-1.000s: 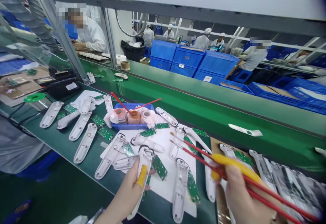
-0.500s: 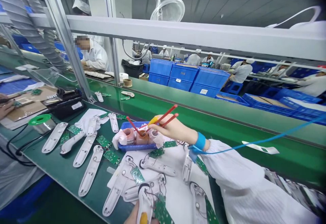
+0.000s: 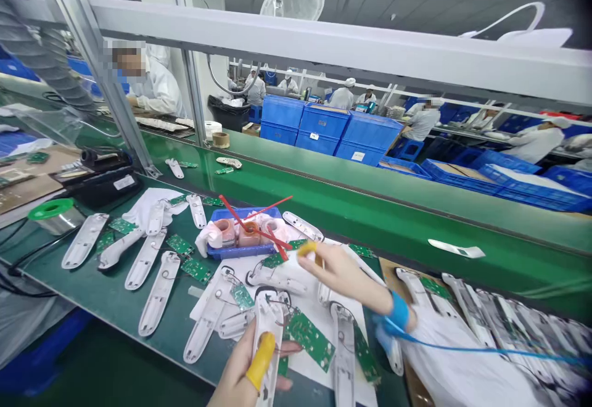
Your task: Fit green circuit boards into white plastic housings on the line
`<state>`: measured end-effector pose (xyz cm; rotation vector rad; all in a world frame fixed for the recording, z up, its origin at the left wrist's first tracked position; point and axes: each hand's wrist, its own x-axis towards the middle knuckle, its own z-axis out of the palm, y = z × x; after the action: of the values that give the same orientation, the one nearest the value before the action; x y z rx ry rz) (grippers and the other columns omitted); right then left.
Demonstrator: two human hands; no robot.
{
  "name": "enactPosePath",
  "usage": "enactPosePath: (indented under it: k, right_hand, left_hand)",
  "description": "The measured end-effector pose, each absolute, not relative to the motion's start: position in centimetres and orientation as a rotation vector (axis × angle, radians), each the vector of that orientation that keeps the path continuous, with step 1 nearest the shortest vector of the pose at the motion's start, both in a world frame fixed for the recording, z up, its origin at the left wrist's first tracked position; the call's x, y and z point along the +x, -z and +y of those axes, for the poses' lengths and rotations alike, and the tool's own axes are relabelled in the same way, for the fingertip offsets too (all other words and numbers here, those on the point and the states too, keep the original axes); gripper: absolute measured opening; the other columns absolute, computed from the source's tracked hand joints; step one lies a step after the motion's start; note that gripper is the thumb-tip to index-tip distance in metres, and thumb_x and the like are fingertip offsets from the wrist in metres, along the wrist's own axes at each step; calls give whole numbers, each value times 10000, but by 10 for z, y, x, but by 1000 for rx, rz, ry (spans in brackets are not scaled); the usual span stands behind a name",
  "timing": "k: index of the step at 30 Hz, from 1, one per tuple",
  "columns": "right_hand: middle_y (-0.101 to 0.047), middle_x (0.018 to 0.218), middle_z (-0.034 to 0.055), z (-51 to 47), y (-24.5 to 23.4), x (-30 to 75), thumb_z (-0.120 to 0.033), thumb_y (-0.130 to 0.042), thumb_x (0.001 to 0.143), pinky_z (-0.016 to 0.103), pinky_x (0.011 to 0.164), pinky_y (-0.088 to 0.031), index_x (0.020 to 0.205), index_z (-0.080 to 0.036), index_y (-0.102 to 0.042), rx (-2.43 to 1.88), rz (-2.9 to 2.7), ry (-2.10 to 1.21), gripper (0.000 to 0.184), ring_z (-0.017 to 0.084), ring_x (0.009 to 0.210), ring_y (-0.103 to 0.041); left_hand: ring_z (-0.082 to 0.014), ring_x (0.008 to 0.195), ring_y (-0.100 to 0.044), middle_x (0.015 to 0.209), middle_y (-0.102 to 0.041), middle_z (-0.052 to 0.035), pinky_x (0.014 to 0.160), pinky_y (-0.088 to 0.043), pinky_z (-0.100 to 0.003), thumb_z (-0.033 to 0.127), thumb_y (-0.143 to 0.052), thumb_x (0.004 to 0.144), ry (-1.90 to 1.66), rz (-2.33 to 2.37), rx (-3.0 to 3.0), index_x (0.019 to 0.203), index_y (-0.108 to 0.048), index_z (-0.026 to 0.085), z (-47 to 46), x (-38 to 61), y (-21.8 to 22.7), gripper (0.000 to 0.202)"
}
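My left hand [image 3: 245,361], a yellow cot on its thumb, is closed around a white plastic housing half [image 3: 267,320]. A green circuit board [image 3: 311,339] hangs from it on thin wires. My right hand [image 3: 340,271] hovers right of the blue tray [image 3: 243,250], its yellow-cotted finger and thumb slightly apart, with nothing visible between them. A blue strap [image 3: 398,313] circles that wrist. Small jars [image 3: 248,234] stand in the tray, and several red sticks [image 3: 275,240] rest in or across them; two stick ends point at my right hand.
Other housing halves [image 3: 160,293] with boards lie around on the green table and on white paper. A row of housings [image 3: 509,327] lies at right. A solder spool [image 3: 55,216] stands at left. A metal frame post [image 3: 99,68] rises before the green conveyor [image 3: 370,216].
My right hand has let go of the red sticks and moved right and down. My left hand has raised the housing half further into view. The whole view has shifted slightly.
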<state>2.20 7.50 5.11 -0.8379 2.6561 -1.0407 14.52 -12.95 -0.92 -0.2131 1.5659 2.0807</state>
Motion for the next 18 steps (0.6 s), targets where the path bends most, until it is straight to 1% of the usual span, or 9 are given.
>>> enactPosePath:
  k: [2,3,5,6,8,10,13,16,18]
  right_hand:
    - [-530,465,-2,89,-33,63,-592,-193,945,252,448,-458,736,-145,-647,-757,2484,1150,671,116,359,-484]
    - [-471,408,-24,93,-23,84,-624,-109,933,228,410,-432,717,-148,-638,-717,2416,1213,743,101,315,-436]
    - [-502,443,-6,98,-4,119,-676,-13,894,204,382,-397,774,-146,-628,-547,2245,1498,820,91,327,-427]
    - [-531,475,9,100,4,131,-712,-68,878,198,382,-388,788,-146,-620,-424,2092,1709,796,90,349,-440]
    - [-567,516,25,106,16,147,-761,-295,826,184,373,-362,777,-147,-611,-199,1720,2086,693,83,372,-446]
    - [-594,562,28,114,22,152,-727,-467,784,164,352,-326,796,-146,-621,-97,1482,2274,601,65,368,-433]
    - [-622,652,32,128,17,151,-668,-569,758,138,301,-252,911,-152,-643,-128,1376,2296,543,43,352,-402]
    - [-612,685,42,133,5,150,-668,-659,655,185,435,-412,847,-154,-669,-250,1391,2231,548,90,476,-502]
    - [-601,683,52,131,0,150,-719,-604,660,235,543,-459,769,-161,-672,-262,1439,2230,573,132,574,-541]
  left_hand:
    - [-308,1089,-626,1191,-675,-85,970,-475,-434,579,-523,794,-2008,1572,-317,1354,-459,267,-124,145,3,644]
    - [-315,1179,-566,1253,-640,-78,1028,-428,-432,588,-558,767,-1978,1598,-342,1340,-480,263,-120,144,1,663]
    - [-328,1341,-387,1400,-517,-69,1114,-317,-447,604,-592,730,-1921,1678,-329,1320,-508,251,-111,142,-2,693]
    - [-330,1384,-308,1461,-440,-62,1137,-266,-462,608,-595,724,-1880,1698,-297,1325,-502,250,-107,141,-3,706]
    - [-332,1416,-222,1528,-315,-67,1155,-196,-493,629,-572,725,-1789,1718,-222,1365,-450,236,-97,139,-3,761]
    - [-332,1423,-200,1542,-274,-102,1158,-175,-494,671,-543,718,-1725,1751,-154,1410,-373,199,-86,138,-6,855]
    - [-360,1362,-325,1451,-437,-147,1138,-239,-489,715,-528,699,-1727,1801,-4,1377,-423,177,-71,135,-15,872]
    - [-325,1218,-496,1262,-620,-94,1089,-334,-439,651,-591,710,-1859,1734,144,1249,-568,241,-63,135,-26,678]
    - [-282,1097,-582,1122,-686,-73,1041,-391,-411,596,-610,733,-1939,1650,162,1234,-581,261,-63,136,-26,603]
